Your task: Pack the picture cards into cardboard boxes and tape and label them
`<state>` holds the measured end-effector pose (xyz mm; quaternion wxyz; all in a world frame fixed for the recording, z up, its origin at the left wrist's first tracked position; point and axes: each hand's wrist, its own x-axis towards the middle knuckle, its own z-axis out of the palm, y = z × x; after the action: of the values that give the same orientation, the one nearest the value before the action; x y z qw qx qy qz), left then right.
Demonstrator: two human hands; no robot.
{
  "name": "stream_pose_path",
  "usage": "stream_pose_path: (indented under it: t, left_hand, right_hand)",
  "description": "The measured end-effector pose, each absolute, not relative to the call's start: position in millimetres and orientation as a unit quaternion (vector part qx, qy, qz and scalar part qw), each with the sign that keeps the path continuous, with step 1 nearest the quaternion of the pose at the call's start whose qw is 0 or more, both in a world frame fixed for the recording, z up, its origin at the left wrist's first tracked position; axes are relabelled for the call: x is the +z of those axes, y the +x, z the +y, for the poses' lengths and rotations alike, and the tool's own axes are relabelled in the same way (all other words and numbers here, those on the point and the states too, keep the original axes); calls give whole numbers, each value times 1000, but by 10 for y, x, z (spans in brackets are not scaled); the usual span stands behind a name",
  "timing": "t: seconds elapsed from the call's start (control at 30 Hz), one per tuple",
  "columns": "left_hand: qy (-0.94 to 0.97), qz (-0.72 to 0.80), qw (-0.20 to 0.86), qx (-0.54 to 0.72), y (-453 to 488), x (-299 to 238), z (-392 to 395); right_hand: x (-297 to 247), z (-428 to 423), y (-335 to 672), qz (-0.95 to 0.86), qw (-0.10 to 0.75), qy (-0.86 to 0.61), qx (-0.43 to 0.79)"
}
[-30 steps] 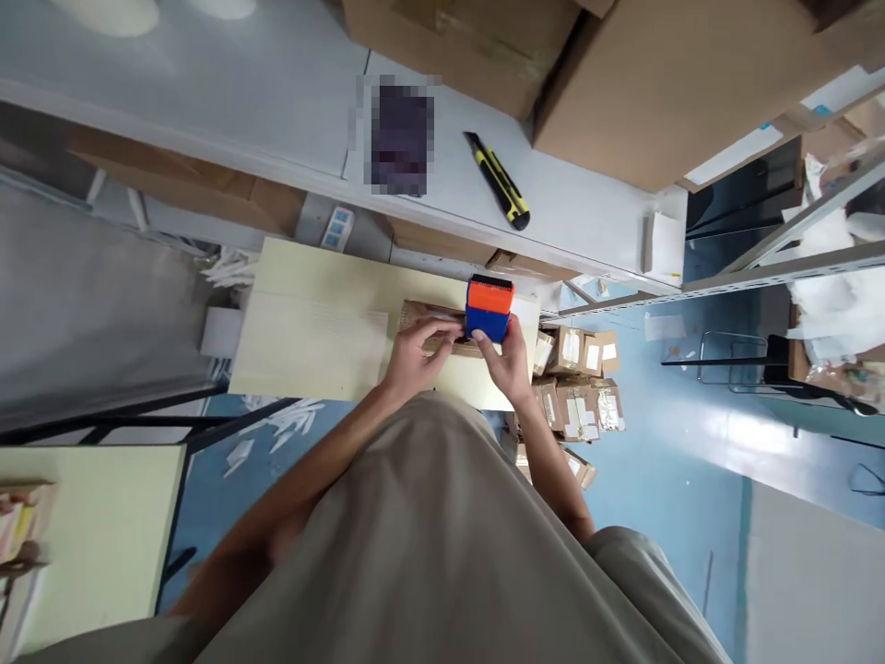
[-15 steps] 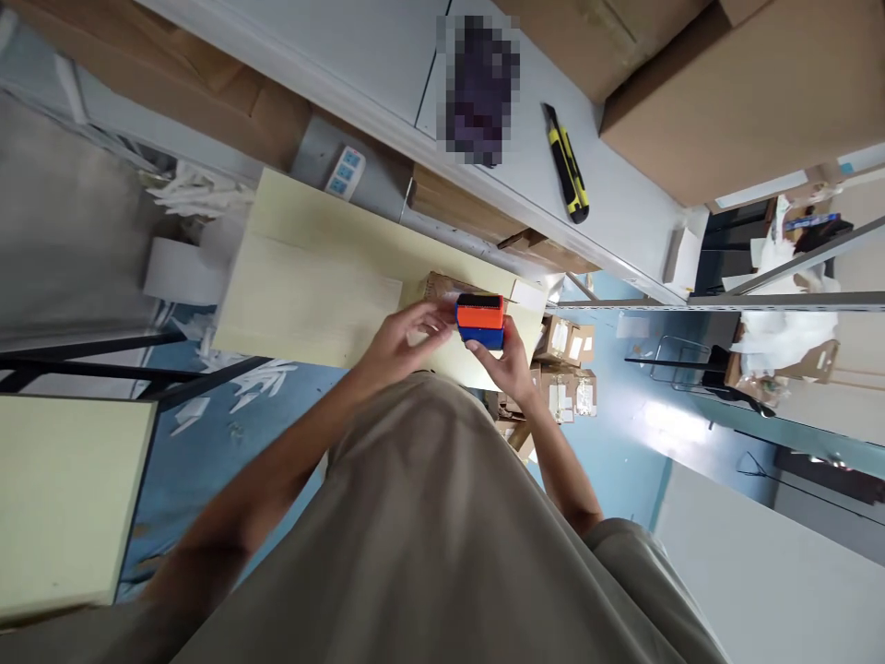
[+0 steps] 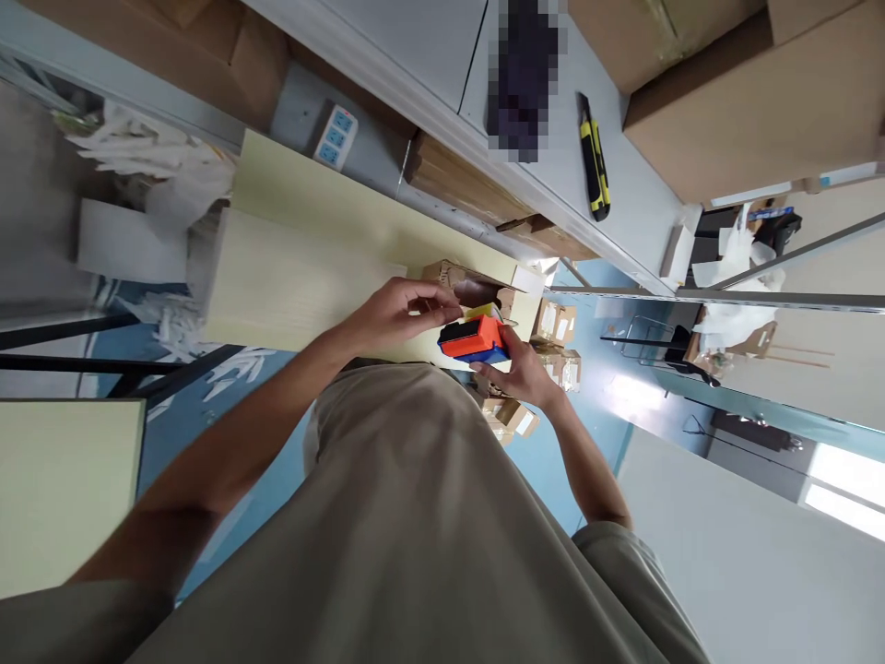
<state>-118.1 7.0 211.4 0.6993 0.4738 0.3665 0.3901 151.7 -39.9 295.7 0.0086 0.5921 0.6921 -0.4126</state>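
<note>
My right hand (image 3: pixel 520 369) grips a boxy orange-and-blue object (image 3: pixel 477 337) with a black patch on its left side; its exact kind I cannot make out. A yellow part (image 3: pixel 487 312) shows along its far edge. My left hand (image 3: pixel 407 312) is just left of it, thumb and fingers apart with the tips close to the yellow part; whether they touch it is unclear. Just beyond the object, an open cardboard box (image 3: pixel 453 273) sits on the pale yellow table (image 3: pixel 297 277).
A grey shelf (image 3: pixel 442 129) runs above the table's far side, with a yellow-and-black utility knife (image 3: pixel 595 161) and large cardboard boxes (image 3: pixel 753 111) on it. A power strip (image 3: pixel 336 136) lies behind the table. Smaller cartons (image 3: pixel 515 417) stand on the blue floor at right.
The orange-and-blue object has tilted and turned in my right hand, so its yellow part now shows. More of the open box behind is visible. The view has shifted slightly.
</note>
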Motion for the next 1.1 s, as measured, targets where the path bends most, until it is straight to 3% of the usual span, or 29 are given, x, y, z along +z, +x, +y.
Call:
stream_pose_path:
  t: [0.33,0.6,1.1]
  left_hand:
    - [401,405,724,389,-1191,1891,3]
    - [384,329,773,382,-1289,1838,-16]
    - [322,314,800,398,-1350,1603,-98]
  right_hand:
    - [3163,-342,1237,680,94,626,-370]
    - [3332,-247,1077,703,153,609,-333]
    - [3381,-6,885,728,211,575,-309]
